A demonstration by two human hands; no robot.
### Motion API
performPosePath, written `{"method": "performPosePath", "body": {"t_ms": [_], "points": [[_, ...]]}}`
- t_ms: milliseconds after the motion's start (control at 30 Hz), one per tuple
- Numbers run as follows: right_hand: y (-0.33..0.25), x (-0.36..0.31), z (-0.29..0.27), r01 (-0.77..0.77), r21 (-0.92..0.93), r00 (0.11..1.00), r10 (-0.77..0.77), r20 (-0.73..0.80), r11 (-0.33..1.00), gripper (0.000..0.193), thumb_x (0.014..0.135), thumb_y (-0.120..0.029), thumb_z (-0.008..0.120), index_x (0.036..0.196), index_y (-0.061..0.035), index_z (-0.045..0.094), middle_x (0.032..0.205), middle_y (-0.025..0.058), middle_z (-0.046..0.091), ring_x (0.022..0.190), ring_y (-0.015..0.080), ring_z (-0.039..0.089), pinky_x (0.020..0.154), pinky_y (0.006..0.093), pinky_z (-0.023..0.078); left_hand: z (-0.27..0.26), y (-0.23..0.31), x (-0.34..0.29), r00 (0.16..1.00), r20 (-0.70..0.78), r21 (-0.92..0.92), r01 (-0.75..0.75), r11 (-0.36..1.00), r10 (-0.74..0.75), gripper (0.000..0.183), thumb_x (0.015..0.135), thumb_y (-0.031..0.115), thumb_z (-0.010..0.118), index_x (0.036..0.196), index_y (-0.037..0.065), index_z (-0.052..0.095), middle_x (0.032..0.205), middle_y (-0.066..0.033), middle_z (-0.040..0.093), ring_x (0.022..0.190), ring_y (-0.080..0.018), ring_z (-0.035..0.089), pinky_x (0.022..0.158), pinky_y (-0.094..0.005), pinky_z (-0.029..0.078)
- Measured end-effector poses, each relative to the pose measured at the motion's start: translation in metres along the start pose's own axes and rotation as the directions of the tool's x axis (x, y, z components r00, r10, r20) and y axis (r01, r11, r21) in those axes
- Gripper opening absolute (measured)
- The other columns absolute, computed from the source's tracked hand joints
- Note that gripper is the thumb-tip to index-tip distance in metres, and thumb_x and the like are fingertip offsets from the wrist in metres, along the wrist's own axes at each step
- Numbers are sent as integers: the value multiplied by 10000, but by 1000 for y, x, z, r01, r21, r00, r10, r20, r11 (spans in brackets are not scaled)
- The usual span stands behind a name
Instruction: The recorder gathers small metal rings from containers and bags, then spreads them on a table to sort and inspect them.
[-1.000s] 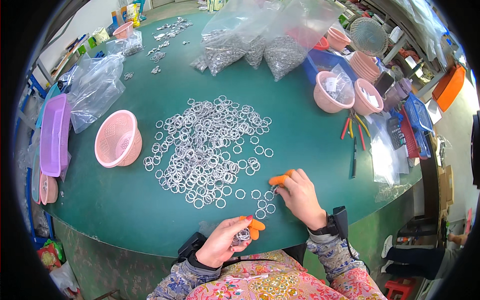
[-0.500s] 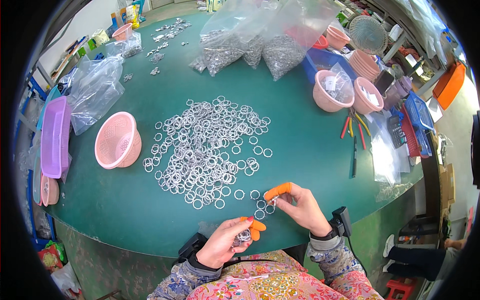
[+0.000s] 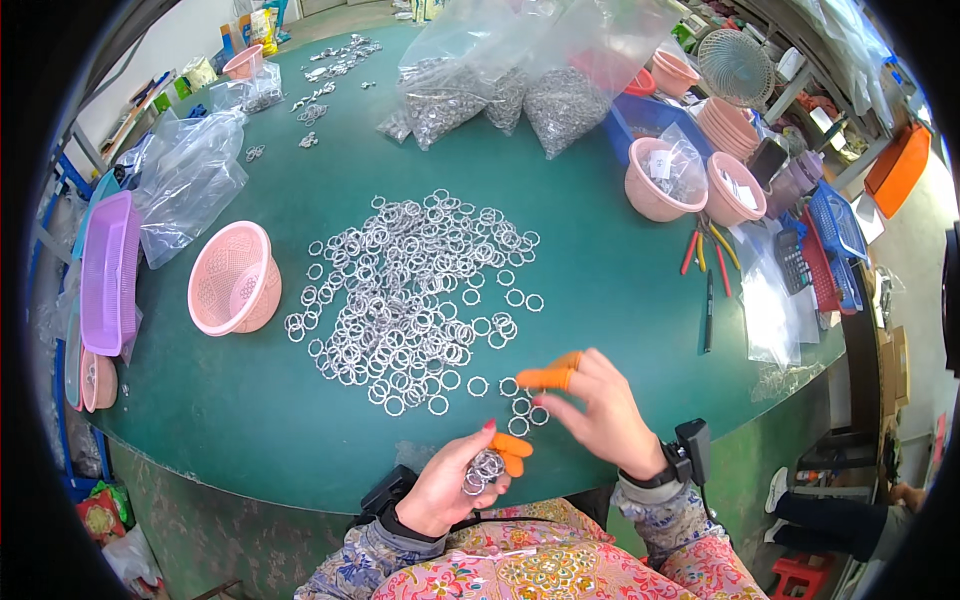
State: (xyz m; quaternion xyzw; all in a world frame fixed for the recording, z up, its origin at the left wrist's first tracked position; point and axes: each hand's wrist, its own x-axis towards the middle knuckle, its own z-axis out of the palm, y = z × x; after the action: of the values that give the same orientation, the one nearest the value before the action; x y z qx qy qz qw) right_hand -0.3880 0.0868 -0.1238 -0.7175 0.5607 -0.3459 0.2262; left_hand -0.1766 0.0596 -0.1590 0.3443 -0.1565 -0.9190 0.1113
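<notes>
Several silver metal rings lie gathered in my left hand, its fingers curled round them near the table's front edge. Orange finger cots cover fingertips on both hands. My right hand hovers palm down with thumb and fingers apart, over a few loose rings. Its orange-covered fingers partly hide the ring under them; nothing shows between thumb and fingers. Left of it and farther back spreads a broad heap of the same rings on the green table.
A pink basket stands left of the heap, with a purple basket at the table's left edge. Clear bags of metal parts sit at the back. Pliers, a black pen and pink baskets are on the right.
My right thumb and fingers have parted from a pinch over the loose rings. My left hand has opened a little, showing more of the rings it holds.
</notes>
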Motion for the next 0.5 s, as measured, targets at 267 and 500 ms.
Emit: {"method": "performPosePath", "body": {"t_ms": [267, 500], "points": [[38, -14, 19, -123, -288, 990, 96, -107, 950, 277, 723, -58, 715, 992, -117, 696, 892, 65, 577, 797, 250, 514, 709, 345, 457, -8, 3, -4, 995, -31, -6, -95, 995, 95, 322, 965, 290, 525, 967, -26, 589, 735, -108, 602, 521, -90, 517, 386, -193, 319], [20, 12, 36, -41, -242, 992, 11, -124, 970, 239, 734, -33, 684, 959, -111, 701, 870, 61, 563, 808, 250, 519, 709, 348, 460, -4, 5, -5, 997, -41, 11, -65, 998, 65, 297, 965, 273, 524, 979, -16, 589, 751, -101, 606, 539, -84, 525, 386, -185, 317]]}}
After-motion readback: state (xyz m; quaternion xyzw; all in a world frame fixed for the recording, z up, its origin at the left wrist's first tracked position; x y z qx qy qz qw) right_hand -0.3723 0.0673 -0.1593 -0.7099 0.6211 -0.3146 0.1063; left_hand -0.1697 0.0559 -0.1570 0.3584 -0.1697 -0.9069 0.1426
